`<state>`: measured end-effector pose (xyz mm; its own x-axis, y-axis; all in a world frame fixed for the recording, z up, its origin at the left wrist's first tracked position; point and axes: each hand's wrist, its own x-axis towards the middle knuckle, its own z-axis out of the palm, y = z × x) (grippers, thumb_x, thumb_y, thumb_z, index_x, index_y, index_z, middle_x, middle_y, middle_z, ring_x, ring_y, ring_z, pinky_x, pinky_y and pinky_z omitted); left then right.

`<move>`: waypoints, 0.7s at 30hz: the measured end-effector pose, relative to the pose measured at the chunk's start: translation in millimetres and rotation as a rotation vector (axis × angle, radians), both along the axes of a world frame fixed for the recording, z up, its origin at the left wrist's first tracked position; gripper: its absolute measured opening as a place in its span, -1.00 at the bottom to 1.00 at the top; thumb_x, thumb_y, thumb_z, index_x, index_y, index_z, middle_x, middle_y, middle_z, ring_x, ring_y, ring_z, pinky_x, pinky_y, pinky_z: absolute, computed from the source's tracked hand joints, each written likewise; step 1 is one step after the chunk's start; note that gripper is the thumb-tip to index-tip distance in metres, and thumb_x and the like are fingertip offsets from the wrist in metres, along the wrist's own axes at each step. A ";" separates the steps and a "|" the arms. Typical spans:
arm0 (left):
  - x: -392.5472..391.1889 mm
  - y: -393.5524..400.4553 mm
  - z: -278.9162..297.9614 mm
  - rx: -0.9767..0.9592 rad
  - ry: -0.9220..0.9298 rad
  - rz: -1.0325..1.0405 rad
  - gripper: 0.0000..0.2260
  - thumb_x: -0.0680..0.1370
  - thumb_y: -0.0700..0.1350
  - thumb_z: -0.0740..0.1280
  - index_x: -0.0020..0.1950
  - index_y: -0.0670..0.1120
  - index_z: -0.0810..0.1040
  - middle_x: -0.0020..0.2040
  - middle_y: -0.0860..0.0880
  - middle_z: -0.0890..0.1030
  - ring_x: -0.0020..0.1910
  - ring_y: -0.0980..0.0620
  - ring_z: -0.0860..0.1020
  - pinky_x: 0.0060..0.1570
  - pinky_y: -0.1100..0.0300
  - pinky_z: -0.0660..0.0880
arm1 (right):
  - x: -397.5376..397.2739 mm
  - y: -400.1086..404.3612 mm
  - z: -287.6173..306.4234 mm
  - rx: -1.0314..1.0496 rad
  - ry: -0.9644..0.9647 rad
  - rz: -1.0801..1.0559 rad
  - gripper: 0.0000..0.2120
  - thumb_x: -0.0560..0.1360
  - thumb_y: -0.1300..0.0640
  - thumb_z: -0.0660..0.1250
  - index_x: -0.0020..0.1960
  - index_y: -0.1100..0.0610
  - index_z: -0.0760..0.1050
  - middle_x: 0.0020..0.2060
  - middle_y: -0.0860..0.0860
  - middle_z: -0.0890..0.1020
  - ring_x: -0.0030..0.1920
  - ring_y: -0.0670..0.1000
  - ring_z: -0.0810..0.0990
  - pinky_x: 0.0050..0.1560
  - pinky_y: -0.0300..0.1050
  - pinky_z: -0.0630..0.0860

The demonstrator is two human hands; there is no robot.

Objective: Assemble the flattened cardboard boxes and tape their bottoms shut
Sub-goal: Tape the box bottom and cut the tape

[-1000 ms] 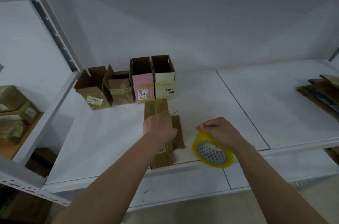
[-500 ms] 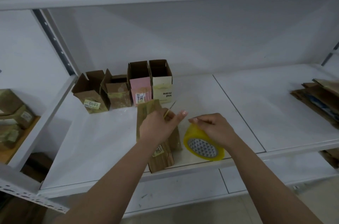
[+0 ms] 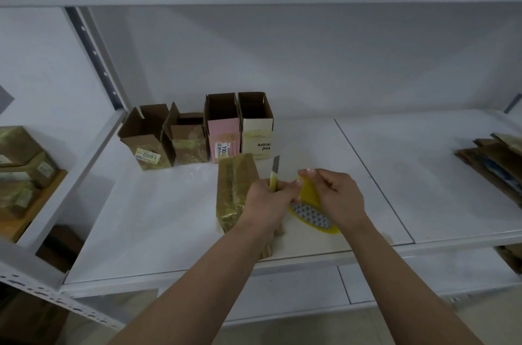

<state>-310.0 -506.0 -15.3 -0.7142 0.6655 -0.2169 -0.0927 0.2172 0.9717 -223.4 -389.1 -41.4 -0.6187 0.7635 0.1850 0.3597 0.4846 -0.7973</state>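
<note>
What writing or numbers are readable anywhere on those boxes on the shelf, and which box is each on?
"1600", seen upside down, on the sticker of the leftmost brown box.
"190", turned sideways, on the label of the pink box; the small print beside it is too small to read.
"nd" above "ncare", upside down and partly cut off, on the cream box.
Labels on the boxes on the far-left shelf: too blurred to read.

Four open boxes [image 3: 197,129] behind taped box [image 3: 234,192], tape roll [image 3: 310,213] right.

white metal shelf [image 3: 395,175] | white wall [image 3: 282,56] | pale floor [image 3: 310,330]
</note>
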 end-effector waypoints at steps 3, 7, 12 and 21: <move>-0.7 -3.2 2.1 0.020 0.033 -0.028 -0.79 0.54 -0.07 0.41 -0.25 -0.12 0.65 -0.25 0.01 0.67 -0.30 0.22 0.58 -0.39 0.48 0.43 | 0.9 2.1 -2.2 0.113 -0.029 -0.064 -0.71 0.59 -0.17 0.19 0.06 -0.13 0.66 -0.19 -0.04 0.70 -0.13 0.00 0.63 -0.08 -0.07 0.55; -6.0 -11.1 10.0 -0.022 0.058 -0.187 -0.83 0.55 -0.03 0.39 -0.04 -0.10 0.70 -0.33 0.17 0.62 -0.34 0.26 0.54 -0.43 0.49 0.39 | 3.5 8.0 -7.1 0.220 -0.082 -0.166 -0.76 0.58 -0.14 0.25 0.07 -0.14 0.67 -0.18 0.00 0.71 -0.14 0.08 0.65 -0.16 -0.12 0.50; -14.0 -29.0 31.5 0.032 0.018 -0.130 -0.90 0.57 -0.03 0.36 -0.06 -0.03 0.62 -0.17 0.08 0.69 -0.32 0.32 0.52 -0.19 0.37 0.35 | 10.8 17.0 -10.7 0.298 -0.116 -0.258 -0.77 0.59 -0.09 0.25 0.11 -0.12 0.65 -0.08 0.07 0.71 -0.06 0.21 0.64 -0.10 -0.05 0.51; -111.3 -96.8 -37.2 -0.582 0.346 0.227 -0.67 0.60 0.12 0.21 0.19 -0.10 0.49 0.02 0.00 0.54 0.01 -0.08 0.52 0.02 0.08 0.42 | 26.9 23.8 -74.0 0.625 -0.391 -0.238 -0.55 0.53 0.02 0.19 0.33 0.20 0.51 -0.58 0.12 0.42 -0.63 0.06 0.34 -0.45 -0.22 0.27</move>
